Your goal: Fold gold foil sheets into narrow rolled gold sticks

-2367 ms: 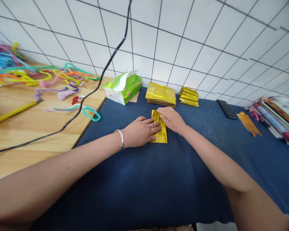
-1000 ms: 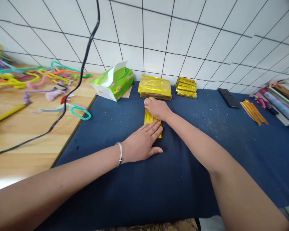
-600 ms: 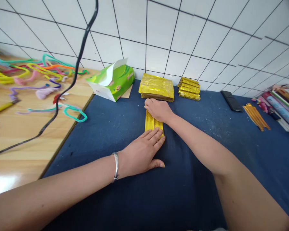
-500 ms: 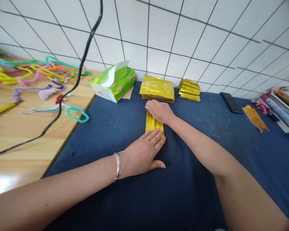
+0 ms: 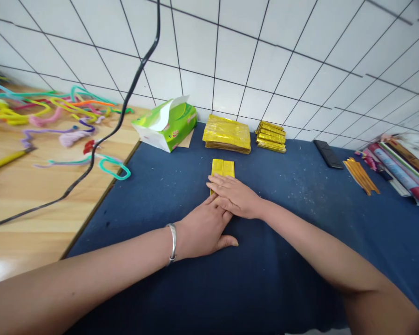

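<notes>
A folded strip of gold foil paper lies on the dark blue table covering, with a seam down its middle. My right hand rests flat across the paper, fingers stretched to the left, partly over the fingers of my other hand. Below it, my left hand lies flat with the thumb spread, its fingertips on the near end of the paper, partly hidden. Behind the hands sits a stack of gold foil paper. Beside that stack is a smaller pile of folded gold strips.
A green tissue pack stands by the tiled wall. To the left, colourful pipe cleaners cover a wooden table, and a black cable hangs in front. Rightward lie a black phone, orange-gold strips and several wrapped rolls.
My right hand has moved toward me along the gold paper, from its far end down to my left hand, and its fingers have straightened. My left hand has stayed nearly still.
</notes>
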Available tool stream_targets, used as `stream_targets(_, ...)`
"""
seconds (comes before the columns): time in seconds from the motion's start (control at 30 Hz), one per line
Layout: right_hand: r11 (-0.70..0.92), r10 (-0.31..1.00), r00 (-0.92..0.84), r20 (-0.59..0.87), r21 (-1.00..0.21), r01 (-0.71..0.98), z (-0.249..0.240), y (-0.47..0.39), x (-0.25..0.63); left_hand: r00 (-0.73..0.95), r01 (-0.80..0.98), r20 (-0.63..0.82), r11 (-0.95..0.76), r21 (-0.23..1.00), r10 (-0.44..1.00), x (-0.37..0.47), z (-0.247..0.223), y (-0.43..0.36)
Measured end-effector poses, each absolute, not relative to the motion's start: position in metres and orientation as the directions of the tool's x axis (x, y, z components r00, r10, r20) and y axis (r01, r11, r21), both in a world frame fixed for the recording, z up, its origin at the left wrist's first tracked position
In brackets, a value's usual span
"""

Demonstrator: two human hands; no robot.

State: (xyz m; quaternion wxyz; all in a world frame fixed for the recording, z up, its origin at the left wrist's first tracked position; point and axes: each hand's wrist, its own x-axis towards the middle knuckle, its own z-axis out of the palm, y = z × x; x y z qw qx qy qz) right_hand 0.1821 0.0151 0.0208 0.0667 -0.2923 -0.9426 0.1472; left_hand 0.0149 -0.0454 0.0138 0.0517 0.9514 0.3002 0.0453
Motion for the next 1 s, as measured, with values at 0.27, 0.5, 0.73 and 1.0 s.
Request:
stream_targets(0.27, 0.804, 0.533, -0.845, -0.044, -0.285, 0.522, 0.014, 0.058, 0.171, 0.808, 0.575, 0.039, -0.802, 0.162, 0.588, 0.017, 0.008, -0.048)
stream_targets(0.5, 0.828, 0.538, -0.843, 0.001, -0.185, 0.529, 0.002, 0.095, 0.163, 0.803, 0.58, 0.019, -0.788, 0.205, 0.596, 0.017, 0.013, -0.049)
stream_targets(0.73, 0.826, 0.557, -0.828, 0.059, -0.141, 0.545, -0.004, 0.103, 0.162, 0.837, 0.533, -0.005, -0.814, 0.232, 0.547, 0.016, 0.025, -0.079)
stream_targets(1.0, 0.843, 0.535, -0.838, 0.111, -0.136, 0.521, -0.014, 0.105, 0.162, 0.809, 0.568, 0.049, -0.802, 0.185, 0.585, 0.011, 0.04, -0.061)
